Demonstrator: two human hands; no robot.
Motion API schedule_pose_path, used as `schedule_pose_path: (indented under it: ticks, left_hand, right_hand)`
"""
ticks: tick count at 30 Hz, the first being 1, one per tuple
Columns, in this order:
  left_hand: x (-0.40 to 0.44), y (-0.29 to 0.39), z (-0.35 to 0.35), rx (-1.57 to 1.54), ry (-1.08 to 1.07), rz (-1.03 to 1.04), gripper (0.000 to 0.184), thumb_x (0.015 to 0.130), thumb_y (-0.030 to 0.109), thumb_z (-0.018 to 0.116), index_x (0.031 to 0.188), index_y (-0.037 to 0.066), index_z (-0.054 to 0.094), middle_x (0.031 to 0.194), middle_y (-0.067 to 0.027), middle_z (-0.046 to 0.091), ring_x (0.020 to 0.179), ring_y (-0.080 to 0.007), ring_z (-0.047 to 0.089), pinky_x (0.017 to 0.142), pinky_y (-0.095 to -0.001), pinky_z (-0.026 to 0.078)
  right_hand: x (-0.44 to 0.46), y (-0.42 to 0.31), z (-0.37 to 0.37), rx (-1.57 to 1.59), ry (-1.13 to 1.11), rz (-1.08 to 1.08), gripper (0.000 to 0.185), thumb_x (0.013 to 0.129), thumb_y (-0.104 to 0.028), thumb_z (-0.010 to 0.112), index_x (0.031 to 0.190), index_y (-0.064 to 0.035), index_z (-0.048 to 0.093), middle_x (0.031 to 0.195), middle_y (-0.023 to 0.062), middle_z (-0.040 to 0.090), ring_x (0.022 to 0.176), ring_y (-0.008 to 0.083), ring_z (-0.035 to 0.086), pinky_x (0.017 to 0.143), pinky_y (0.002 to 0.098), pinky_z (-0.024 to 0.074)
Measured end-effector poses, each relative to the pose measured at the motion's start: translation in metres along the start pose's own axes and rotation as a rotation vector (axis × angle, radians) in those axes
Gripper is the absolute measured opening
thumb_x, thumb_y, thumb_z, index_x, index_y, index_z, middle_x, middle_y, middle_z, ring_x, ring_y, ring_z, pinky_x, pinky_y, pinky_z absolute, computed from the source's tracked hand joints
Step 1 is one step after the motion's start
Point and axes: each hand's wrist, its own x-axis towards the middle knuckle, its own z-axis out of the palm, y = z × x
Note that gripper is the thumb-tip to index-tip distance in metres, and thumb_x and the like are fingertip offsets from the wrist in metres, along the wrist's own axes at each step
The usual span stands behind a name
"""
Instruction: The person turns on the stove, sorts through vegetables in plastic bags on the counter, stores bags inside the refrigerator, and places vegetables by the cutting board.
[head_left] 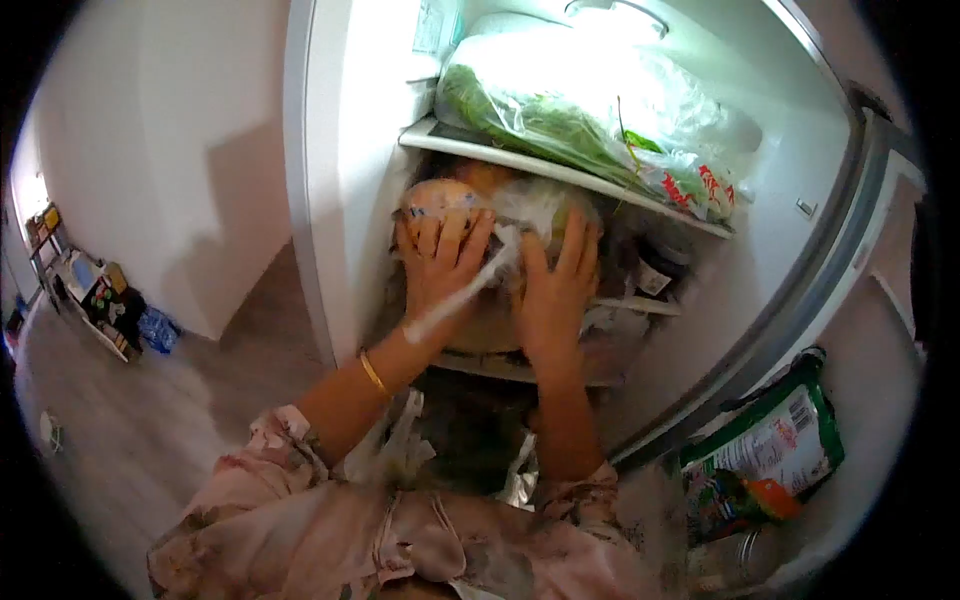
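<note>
Inside the refrigerator, below the upper shelf, a filled clear plastic bag point(522, 205) is held between my two hands. My left hand point(440, 262) has its fingers curved over the bag's left part, where something orange and rounded shows through. My right hand point(557, 285) grips the right part, over pale green contents. What exactly lies in the bag is blurred. A twisted white strip of plastic hangs from it across my left wrist. Under the hands, the lower shelf point(480, 368) is partly hidden by my arms.
Leafy greens in a large plastic bag point(560, 110) lie on the upper shelf point(560, 175), overhanging its edge. A dark labelled container point(657, 272) stands right of my hands. The open door point(870, 300) holds a green-and-white packet point(780, 440). White plastic point(395, 445) sits below.
</note>
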Motion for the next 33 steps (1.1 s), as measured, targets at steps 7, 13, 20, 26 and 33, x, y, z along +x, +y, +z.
schedule_pose_path:
  ticks: [7,13,20,26,33]
  left_hand:
    - [0.018,0.002,0.007,0.086,-0.167,-0.059,0.055,0.077,0.013,0.053,0.132,0.015,0.044,0.129,-0.0112,0.039,0.118,-0.0357,0.034,0.097,-0.0657,0.023]
    - [0.017,-0.003,-0.011,-0.001,-0.298,0.012,0.064,0.073,0.018,0.062,0.133,0.011,0.041,0.137,-0.0107,0.035,0.125,-0.0352,0.032,0.097,-0.0643,0.024]
    - [0.022,0.005,-0.058,-0.05,-0.365,0.002,0.07,0.068,0.02,0.069,0.131,0.01,0.042,0.132,-0.0105,0.04,0.121,-0.032,0.037,0.095,-0.0546,0.029]
    - [0.047,0.002,-0.086,-0.12,-0.245,0.016,0.061,0.068,0.021,0.07,0.124,0.008,0.049,0.109,-0.0108,0.051,0.105,-0.0286,0.046,0.085,-0.0434,0.035]
    - [0.088,-0.002,-0.081,-0.151,-0.166,0.06,0.059,0.069,0.021,0.071,0.123,0.007,0.05,0.12,-0.0132,0.045,0.113,-0.0314,0.041,0.092,-0.0438,0.032]
  right_hand:
    - [0.048,0.01,0.03,-0.009,-0.23,0.029,0.029,0.077,-0.004,0.053,0.105,-0.0098,0.059,0.138,0.019,0.028,0.118,0.0522,0.034,0.084,0.0534,0.046]
    - [0.03,0.027,0.034,-0.072,-0.123,-0.091,0.039,0.073,-0.011,0.062,0.112,-0.013,0.057,0.137,0.0154,0.035,0.118,0.0488,0.036,0.082,0.0529,0.0469]
    - [0.034,0.01,-0.072,0.072,-0.191,0.009,0.055,0.069,-0.021,0.074,0.12,-0.0137,0.054,0.138,0.0146,0.037,0.126,0.0367,0.033,0.097,0.0486,0.0353]
    - [0.098,0.084,-0.074,-0.331,0.233,-0.03,0.031,0.075,-0.027,0.069,0.102,-0.0131,0.062,0.113,0.0089,0.058,0.104,0.0285,0.052,0.092,0.0437,0.0367]
    - [0.199,0.145,-0.063,-0.119,0.126,0.11,0.017,0.075,-0.029,0.068,0.076,-0.0127,0.063,0.112,0.0059,0.059,0.105,0.0269,0.052,0.083,0.0464,0.0417]
